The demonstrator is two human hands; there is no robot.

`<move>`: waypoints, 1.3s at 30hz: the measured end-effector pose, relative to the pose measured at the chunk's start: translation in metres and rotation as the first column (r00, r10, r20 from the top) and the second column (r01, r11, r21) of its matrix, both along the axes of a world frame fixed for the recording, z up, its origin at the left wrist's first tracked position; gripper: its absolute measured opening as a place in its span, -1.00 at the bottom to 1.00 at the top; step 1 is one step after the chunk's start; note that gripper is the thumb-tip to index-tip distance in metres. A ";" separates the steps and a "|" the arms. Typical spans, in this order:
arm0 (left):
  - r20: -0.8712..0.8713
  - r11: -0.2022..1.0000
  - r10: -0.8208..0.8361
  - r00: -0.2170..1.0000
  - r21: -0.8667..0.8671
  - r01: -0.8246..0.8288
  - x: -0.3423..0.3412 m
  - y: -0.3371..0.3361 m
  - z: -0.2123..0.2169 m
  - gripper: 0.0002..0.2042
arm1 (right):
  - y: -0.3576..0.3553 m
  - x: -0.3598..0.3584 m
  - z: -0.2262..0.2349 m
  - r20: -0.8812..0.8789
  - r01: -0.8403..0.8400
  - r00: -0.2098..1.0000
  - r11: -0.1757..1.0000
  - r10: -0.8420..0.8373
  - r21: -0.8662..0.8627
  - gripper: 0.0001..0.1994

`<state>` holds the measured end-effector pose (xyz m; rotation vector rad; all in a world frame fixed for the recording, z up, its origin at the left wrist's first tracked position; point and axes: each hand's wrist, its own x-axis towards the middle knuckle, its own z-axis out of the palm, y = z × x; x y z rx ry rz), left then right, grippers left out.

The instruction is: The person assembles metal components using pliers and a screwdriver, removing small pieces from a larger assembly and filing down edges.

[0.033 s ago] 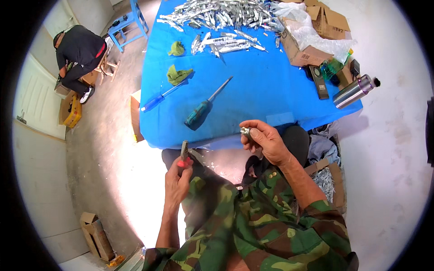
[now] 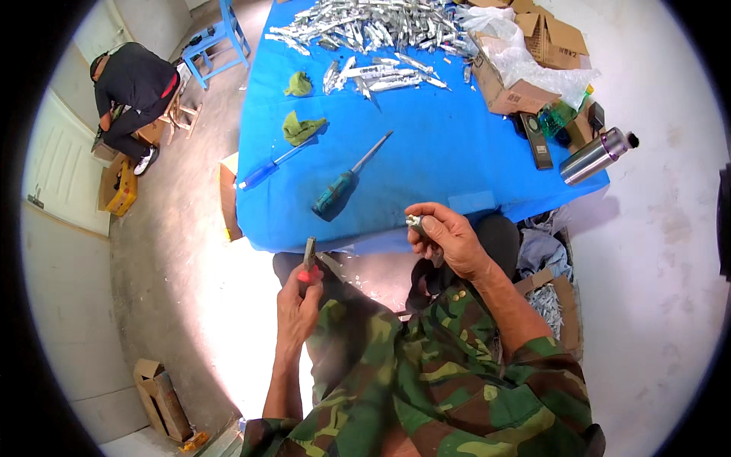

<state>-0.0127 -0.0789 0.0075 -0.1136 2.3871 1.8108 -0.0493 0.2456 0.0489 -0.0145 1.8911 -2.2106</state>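
Observation:
My left hand (image 2: 298,306) is closed round a pair of pliers (image 2: 310,254) with red grips, jaws pointing up, just off the table's near edge. To the right, my right hand (image 2: 451,238) pinches a small whitish and grey metal piece (image 2: 416,222) between thumb and fingers; its exact kind is too small to tell. The pliers and the piece are apart. On the blue-covered table (image 2: 426,167) lie a teal-handled screwdriver (image 2: 335,190) and a blue-handled screwdriver (image 2: 263,171), with the latter's tip near a green cloth (image 2: 302,128).
A heap of silvery strip-like pieces (image 2: 373,27) covers the far table, with a smaller group (image 2: 384,75) nearer. At right stand a cardboard box (image 2: 510,91) with bubble wrap and a steel flask (image 2: 595,157). A seated person (image 2: 137,84) bends over at far left.

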 end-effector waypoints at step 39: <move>-0.401 0.666 -0.172 0.900 -0.720 -0.194 -0.143 -0.015 0.006 -0.41 | -0.043 -0.119 -0.040 -0.628 0.477 0.751 0.488 0.206 0.731 -0.77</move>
